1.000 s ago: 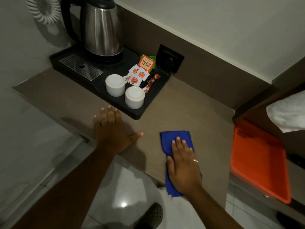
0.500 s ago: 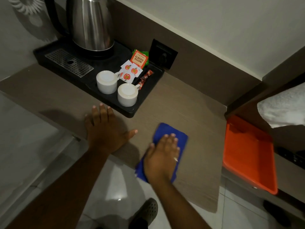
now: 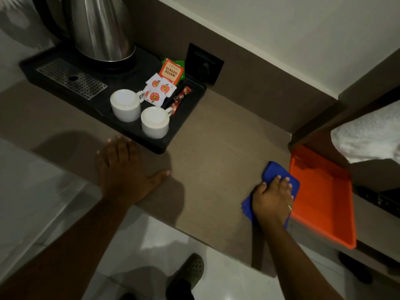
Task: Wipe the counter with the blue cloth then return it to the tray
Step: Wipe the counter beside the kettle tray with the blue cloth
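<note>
Blue cloth is pinned flat under the right hand, fingers spread and pressing down rather than pinching, which makes sense for wiping since the whole palm drives it. It sits at the counter's right end, just beside the orange tray, so the drop-off looks close. Left hand lies flat and splayed near the black tea tray, probably bracing.
</note>
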`<state>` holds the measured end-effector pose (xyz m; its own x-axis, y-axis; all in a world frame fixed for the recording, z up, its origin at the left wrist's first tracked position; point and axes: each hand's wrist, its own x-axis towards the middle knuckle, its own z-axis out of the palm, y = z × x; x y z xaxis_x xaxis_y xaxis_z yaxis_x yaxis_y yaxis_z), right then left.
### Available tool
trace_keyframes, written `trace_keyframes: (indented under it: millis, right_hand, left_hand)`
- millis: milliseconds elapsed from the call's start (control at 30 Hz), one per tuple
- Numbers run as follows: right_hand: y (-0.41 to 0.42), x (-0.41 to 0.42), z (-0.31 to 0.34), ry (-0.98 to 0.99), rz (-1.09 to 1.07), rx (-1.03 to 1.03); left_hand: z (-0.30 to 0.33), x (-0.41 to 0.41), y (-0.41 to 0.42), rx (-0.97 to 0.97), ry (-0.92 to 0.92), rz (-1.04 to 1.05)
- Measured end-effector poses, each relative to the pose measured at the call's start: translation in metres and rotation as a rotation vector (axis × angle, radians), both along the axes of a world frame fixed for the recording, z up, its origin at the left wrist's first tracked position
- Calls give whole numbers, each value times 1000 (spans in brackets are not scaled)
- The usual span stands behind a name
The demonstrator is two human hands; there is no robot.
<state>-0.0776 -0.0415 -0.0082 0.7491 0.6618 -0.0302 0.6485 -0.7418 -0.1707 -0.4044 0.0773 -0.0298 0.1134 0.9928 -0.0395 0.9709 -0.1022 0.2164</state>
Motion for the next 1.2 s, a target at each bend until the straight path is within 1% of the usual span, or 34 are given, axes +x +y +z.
trace_keyframes:
  millis: [67, 100, 133, 167, 233, 300, 367, 433, 500, 533, 567, 700, 767, 833, 867, 900, 933, 1033, 1133, 1200]
  right_hand:
    - [38, -7, 5, 74, -257, 0]
    - [59, -13, 7, 122, -326, -7]
    - [80, -21, 9, 156, -341, -17]
    - [102, -30, 9, 170, -302, -30]
    - [142, -58, 7, 134, -83, -39]
    - [168, -87, 1, 77, 250, -24]
    - [168, -99, -3, 54, 570, -32]
    - [150, -78, -4, 32, 807, -51]
    - [137, -37, -3, 31, 937, -77]
    - [136, -15, -2, 44, 921, -72]
    - [139, 6, -2, 53, 846, -60]
    - [164, 69, -13, -6, 364, -49]
    - [169, 79, -10, -42, 147, -70]
    - [186, 65, -2, 17, -43, -86]
    - [199, 50, 1, 63, -105, -91]
    - [215, 32, 3, 102, -119, -89]
    - [231, 13, 4, 121, -84, -79]
    - [265, -39, 3, 88, 153, -55]
    - [266, -67, -1, 36, 386, -54]
    - [248, -71, -2, 35, 513, -48]
  left_hand:
    - [-2, 0, 1, 15, -7, -3]
    - [-4, 0, 1, 19, -10, -1]
    - [-5, 1, 2, 20, -9, 3]
    - [-7, 0, 2, 19, -8, 8]
    - [-10, 0, 1, 12, -9, 24]
    - [-10, 1, 1, 12, -2, 27]
    - [-8, 1, 1, 4, 0, 31]
    - [-6, 2, 2, -7, 1, 33]
    - [-4, 1, 0, -11, 7, 29]
    - [-3, 0, 0, -18, 7, 19]
    - [-3, -1, 1, -17, 6, 12]
    - [-13, -7, 13, -22, -7, 22]
    - [-11, -3, 6, -9, -14, 12]
    - [-9, 2, -2, -2, -17, 3]
    - [-8, 2, -5, -5, -13, 9]
    - [-9, 2, -4, -14, -9, 22]
    - [-9, 2, -2, -21, -6, 36]
    - [-11, 3, 2, -11, -17, 52]
    - [-11, 2, 1, -23, -15, 50]
    - [-10, 1, -1, -14, -9, 40]
